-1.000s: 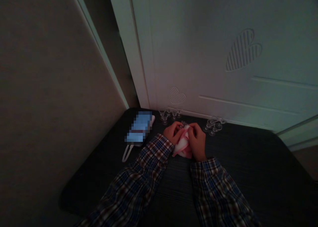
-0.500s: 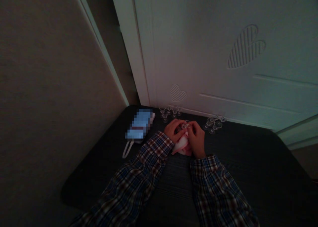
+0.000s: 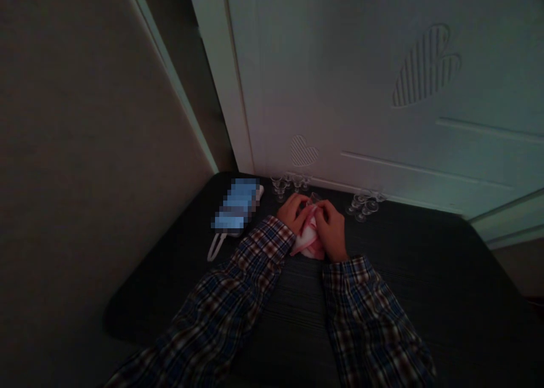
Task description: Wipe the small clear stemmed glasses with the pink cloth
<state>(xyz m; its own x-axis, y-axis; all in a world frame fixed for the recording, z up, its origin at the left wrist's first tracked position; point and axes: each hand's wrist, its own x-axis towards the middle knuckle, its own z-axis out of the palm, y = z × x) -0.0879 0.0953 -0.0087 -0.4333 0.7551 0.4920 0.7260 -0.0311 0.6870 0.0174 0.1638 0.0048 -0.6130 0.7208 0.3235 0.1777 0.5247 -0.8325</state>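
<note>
A small clear stemmed glass (image 3: pixel 315 197) sits between my two hands, only its upper part showing. My left hand (image 3: pixel 292 211) curls round its left side, fingers closed on it. On the other side my right hand (image 3: pixel 333 230) pinches a pink and white cloth (image 3: pixel 308 245) against the glass. The rest of the cloth hangs below the fingers, down to the dark table (image 3: pixel 297 303). The glass's base is hidden by the hands and cloth.
Several small stemmed glasses (image 3: pixel 279 190) stand behind my left hand, and several more glasses (image 3: pixel 366 205) stand to the right. A phone with a blurred screen (image 3: pixel 236 204) and a pale strap or cable (image 3: pixel 216 246) lies left. A white panel (image 3: pixel 331 93) with hearts rises behind.
The glass's rim has tilted and now shows above the fingers. Both hands stay closed round the glass and cloth. The whole view has shifted slightly.
</note>
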